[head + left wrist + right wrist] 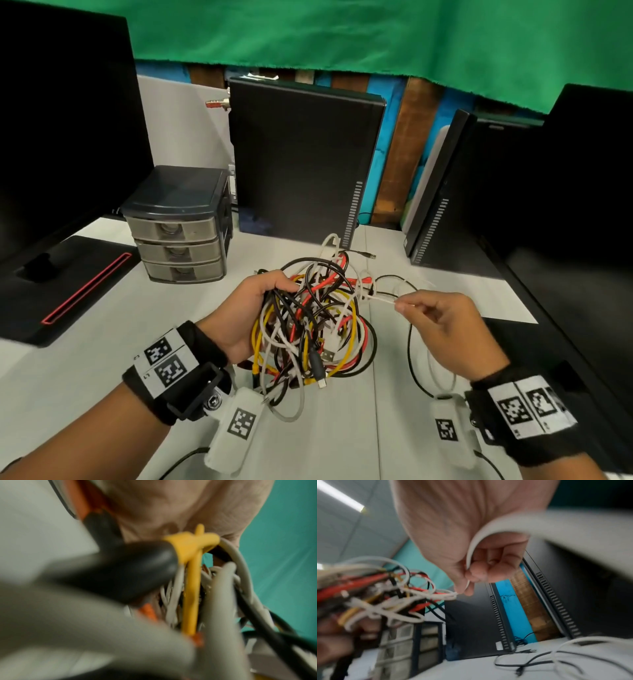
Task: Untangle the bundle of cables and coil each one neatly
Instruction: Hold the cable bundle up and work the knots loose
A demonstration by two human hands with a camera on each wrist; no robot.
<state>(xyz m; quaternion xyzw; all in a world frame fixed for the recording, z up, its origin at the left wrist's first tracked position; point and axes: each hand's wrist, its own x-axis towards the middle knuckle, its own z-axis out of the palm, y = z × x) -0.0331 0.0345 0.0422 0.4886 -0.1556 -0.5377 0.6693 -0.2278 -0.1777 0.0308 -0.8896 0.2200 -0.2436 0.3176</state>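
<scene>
A tangled bundle of cables (pixel 315 318) in white, black, red and yellow hangs above the white table (pixel 102 370) at the centre of the head view. My left hand (pixel 253 308) grips the bundle from its left side, fingers curled round several strands. My right hand (pixel 442 322) pinches a thin white cable (pixel 380 299) that leads out of the bundle's right side. In the right wrist view the white cable (pixel 471 555) runs between thumb and fingers (pixel 476 573) toward the bundle (pixel 376 596). The left wrist view shows the bundle (pixel 190 588) blurred and close, under my palm (pixel 188 511).
A small three-drawer organiser (pixel 181 226) stands left of the bundle. Black computer towers (pixel 301 161) stand behind and at right (pixel 442 192). A black monitor base (pixel 58 284) sits at left. Loose black and white cables (pixel 421 363) lie on the table below my right hand.
</scene>
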